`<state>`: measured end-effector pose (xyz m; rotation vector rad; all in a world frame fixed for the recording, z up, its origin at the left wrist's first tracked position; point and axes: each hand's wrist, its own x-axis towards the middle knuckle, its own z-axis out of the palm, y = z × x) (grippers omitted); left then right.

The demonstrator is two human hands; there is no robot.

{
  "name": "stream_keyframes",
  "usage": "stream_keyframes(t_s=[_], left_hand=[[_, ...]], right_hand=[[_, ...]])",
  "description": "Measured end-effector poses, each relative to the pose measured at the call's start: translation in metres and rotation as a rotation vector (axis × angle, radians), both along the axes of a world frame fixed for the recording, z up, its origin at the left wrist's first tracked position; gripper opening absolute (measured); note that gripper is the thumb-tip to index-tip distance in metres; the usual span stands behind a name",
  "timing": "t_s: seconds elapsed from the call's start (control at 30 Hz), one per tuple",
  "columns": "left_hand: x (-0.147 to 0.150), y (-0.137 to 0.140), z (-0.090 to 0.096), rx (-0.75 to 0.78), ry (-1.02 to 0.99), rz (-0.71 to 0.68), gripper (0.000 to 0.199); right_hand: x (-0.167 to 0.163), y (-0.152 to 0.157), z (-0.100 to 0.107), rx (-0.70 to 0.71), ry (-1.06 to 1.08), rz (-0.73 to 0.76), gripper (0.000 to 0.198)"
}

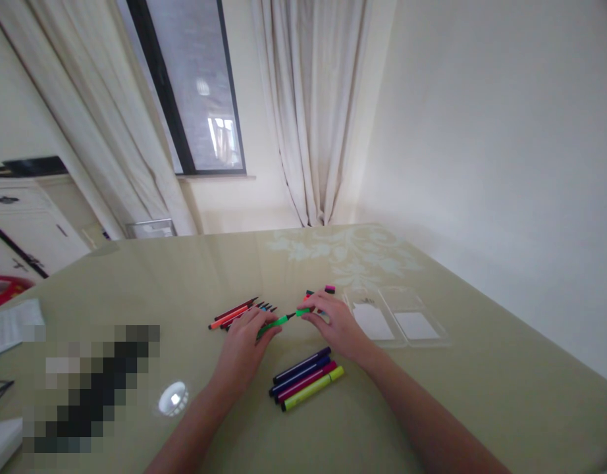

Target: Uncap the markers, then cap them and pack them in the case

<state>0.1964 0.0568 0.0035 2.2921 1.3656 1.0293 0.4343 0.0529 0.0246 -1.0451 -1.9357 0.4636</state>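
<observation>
Green plastic shows in both hands over the middle of the tabletop (195,270). The left hand (245,336) pinches a round green marker (280,322) with its dark tip out. The right hand (337,321) has its thumb and fingers closed on a green cap (302,312), right by that tip. Four smooth markers (307,378) lie below, caps on. Marks on the flat, clear case (407,343) are too small to read.

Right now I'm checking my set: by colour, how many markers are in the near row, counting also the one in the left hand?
Dark blue-to-purple markers: 2
Magenta marker: 1
Yellow marker: 1
Green marker, held: 1
Total: 5
</observation>
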Motion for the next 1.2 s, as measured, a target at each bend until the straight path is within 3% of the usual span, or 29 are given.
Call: stream_keyframes(t_s=[0.37,0.73,0.9,1.1,1.2], left_hand=[[0.004,-0.003,0.0,0.042,-0.016,-0.044,0.022],[0.003,-0.002,-0.014,0.149,-0.053,-0.029,0.027],[0.003,-0.004,-0.012,0.079,-0.023,-0.027,0.025],[0.005,-0.007,-0.007,-0.163,0.135,-0.125,0.019],[0.007,-0.011,0.0,-0.275,0.154,-0.161,0.021]], right_hand=[[-0.005,-0.003,0.0,-0.042,0.038,0.064,0.016],[-0.009,-0.007,0.001,-0.05,0.05,0.074,0.017],[-0.008,-0.004,-0.004,-0.049,0.029,0.081,0.018],[-0.007,0.001,-0.012,-0.088,-0.213,0.082,0.008],[-0.002,0.004,-0.01,-0.092,-0.244,-0.013,0.008]])
